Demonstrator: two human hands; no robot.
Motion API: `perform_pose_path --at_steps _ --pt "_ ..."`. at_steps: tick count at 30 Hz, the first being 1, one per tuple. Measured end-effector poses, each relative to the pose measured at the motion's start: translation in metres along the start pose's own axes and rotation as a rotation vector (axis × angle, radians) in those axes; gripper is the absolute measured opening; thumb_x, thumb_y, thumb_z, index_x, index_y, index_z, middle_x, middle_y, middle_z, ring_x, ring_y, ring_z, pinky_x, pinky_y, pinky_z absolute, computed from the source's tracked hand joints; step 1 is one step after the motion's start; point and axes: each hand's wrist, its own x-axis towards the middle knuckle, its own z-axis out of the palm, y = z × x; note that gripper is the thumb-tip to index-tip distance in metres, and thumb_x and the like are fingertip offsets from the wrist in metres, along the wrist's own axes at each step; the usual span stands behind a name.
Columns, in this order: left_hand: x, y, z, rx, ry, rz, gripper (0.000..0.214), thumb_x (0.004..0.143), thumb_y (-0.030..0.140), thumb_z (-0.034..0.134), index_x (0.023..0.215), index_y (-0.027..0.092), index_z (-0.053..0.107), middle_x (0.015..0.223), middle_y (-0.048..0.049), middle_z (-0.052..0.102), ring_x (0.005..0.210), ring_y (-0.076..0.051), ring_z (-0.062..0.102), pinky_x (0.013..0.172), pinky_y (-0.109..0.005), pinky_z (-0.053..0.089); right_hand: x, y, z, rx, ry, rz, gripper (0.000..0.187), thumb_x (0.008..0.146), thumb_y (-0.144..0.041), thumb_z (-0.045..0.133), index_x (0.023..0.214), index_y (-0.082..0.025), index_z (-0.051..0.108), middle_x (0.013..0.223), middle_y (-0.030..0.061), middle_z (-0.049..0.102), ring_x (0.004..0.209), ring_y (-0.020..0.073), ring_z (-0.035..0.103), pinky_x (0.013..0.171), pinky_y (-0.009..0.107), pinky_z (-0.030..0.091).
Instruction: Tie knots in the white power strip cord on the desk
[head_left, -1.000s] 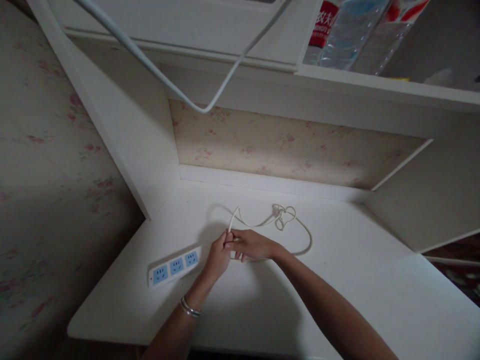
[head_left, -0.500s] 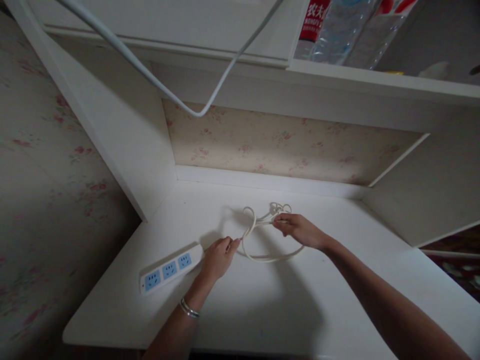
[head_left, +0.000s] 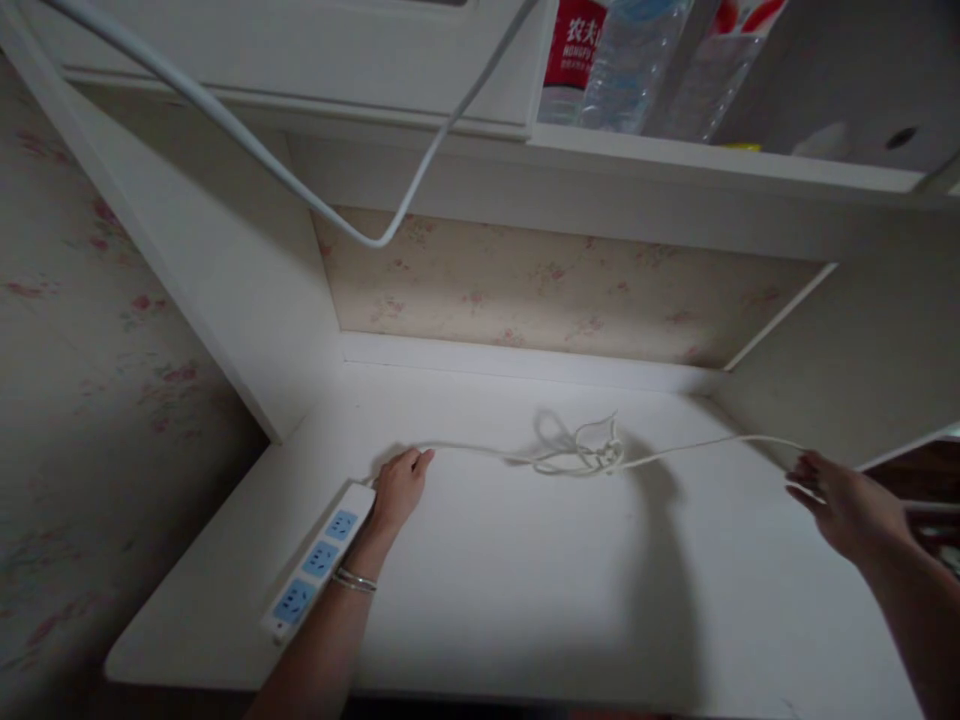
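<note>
A white power strip (head_left: pixel 315 560) with three blue sockets lies near the left front of the white desk (head_left: pixel 525 600). Its cream cord (head_left: pixel 480 452) runs rightward, stretched nearly straight, with a tangled knot (head_left: pixel 585 455) in the middle. My left hand (head_left: pixel 397 487) rests on the desk at the strip's far end, fingers closed on the cord where it leaves the strip. My right hand (head_left: pixel 847 505) is far out to the right and grips the cord's other end, pulling it taut above the desk.
A thick white cable (head_left: pixel 300 190) hangs in a loop from above at the back left. Water bottles (head_left: pixel 622 60) stand on the upper shelf (head_left: pixel 720 160). Floral wallpaper (head_left: pixel 540 290) backs the alcove; white side panels close in left and right.
My right hand swept far to the right with the cord, pulling the loop out into a nearly straight line. The power strip swung round to point towards me. My left hand stayed at the strip's end.
</note>
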Motion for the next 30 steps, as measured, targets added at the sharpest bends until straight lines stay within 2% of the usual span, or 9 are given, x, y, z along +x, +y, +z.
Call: perform_pose_path --at_steps 3,7,10,13,15,18,23,26,30 --pt "0.010 -0.005 0.002 0.032 0.024 0.051 0.040 0.095 0.045 0.033 0.084 0.020 0.063 0.080 -0.0050 0.068 0.078 -0.018 0.060 0.070 -0.028 0.039 -0.016 0.025 0.006 0.241 -0.066 0.088 0.026 0.069 -0.049 0.059 0.072 -0.023 0.058 0.075 0.0090 0.061 0.072 0.0228 0.061 0.069 0.038 0.052" --pt "0.008 0.002 0.001 0.088 0.080 0.088 0.026 0.093 0.030 0.041 0.098 0.020 0.064 0.098 -0.0085 0.066 0.097 -0.022 0.058 0.083 -0.034 0.040 -0.035 0.027 0.022 0.179 -0.464 0.144 0.031 0.069 -0.045 0.064 0.082 -0.017 0.064 0.084 0.0114 0.068 0.075 0.0238 0.064 0.066 0.034 0.052" --pt "-0.010 0.032 0.004 0.109 0.119 0.214 0.034 0.086 0.011 0.042 0.114 0.021 0.060 0.110 -0.0094 0.061 0.105 -0.023 0.054 0.092 -0.039 0.038 -0.046 0.011 0.039 0.137 -0.612 0.173 0.054 0.064 -0.038 0.066 0.112 -0.013 0.059 0.094 0.0140 0.068 0.073 0.0251 0.066 0.064 0.036 0.052" --pt "-0.036 0.076 0.010 0.009 -0.043 0.526 0.044 0.081 0.004 0.044 0.117 0.024 0.058 0.116 -0.0070 0.059 0.110 -0.020 0.051 0.099 -0.037 0.036 -0.054 -0.007 0.059 0.120 -0.674 0.127 0.076 0.062 -0.028 0.063 0.134 -0.014 0.042 0.105 0.0122 0.064 0.072 0.0206 0.065 0.060 0.031 0.052" --pt "-0.049 0.103 0.014 -0.039 -0.140 0.670 0.041 0.083 0.010 0.046 0.119 0.025 0.056 0.119 -0.0067 0.058 0.113 -0.021 0.049 0.102 -0.038 0.034 -0.057 -0.017 0.072 0.129 -0.662 0.115 0.075 0.064 -0.025 0.058 0.136 -0.013 0.039 0.102 0.0093 0.063 0.066 0.0156 0.062 0.053 0.026 0.049" --pt "-0.055 0.124 0.018 -0.009 -0.248 0.711 0.027 0.088 0.027 0.050 0.113 0.022 0.058 0.109 -0.0086 0.061 0.104 -0.023 0.053 0.095 -0.040 0.038 -0.061 -0.029 0.085 0.136 -0.669 0.169 0.057 0.072 -0.031 0.054 0.126 -0.011 0.049 0.079 0.0042 0.063 0.048 0.0104 0.051 0.040 0.022 0.038" --pt "-0.041 0.115 0.019 0.076 -0.323 0.715 0.026 0.086 0.044 0.056 0.088 0.020 0.064 0.091 -0.0079 0.062 0.089 -0.022 0.058 0.081 -0.035 0.042 -0.060 -0.026 0.086 0.092 -0.724 0.126 0.045 0.079 -0.055 0.052 0.085 -0.012 0.064 0.067 0.0062 0.063 0.048 0.0115 0.051 0.042 0.024 0.039" --pt "-0.031 0.100 0.014 0.080 -0.366 0.812 0.026 0.089 0.041 0.052 0.079 0.020 0.064 0.085 -0.0055 0.062 0.080 -0.018 0.059 0.074 -0.031 0.042 -0.054 -0.006 0.080 0.120 -0.662 0.091 0.040 0.073 -0.049 0.062 0.093 -0.014 0.066 0.079 0.0066 0.064 0.057 0.0122 0.055 0.051 0.026 0.045" --pt "-0.011 0.081 -0.004 0.167 -0.241 0.779 0.025 0.093 0.037 0.046 0.084 0.019 0.062 0.085 -0.0059 0.062 0.081 -0.018 0.058 0.075 -0.031 0.041 -0.049 0.016 0.072 0.020 -0.576 0.064 0.044 0.073 -0.049 0.061 0.102 -0.016 0.067 0.076 0.0029 0.062 0.052 0.0101 0.049 0.046 0.023 0.039"
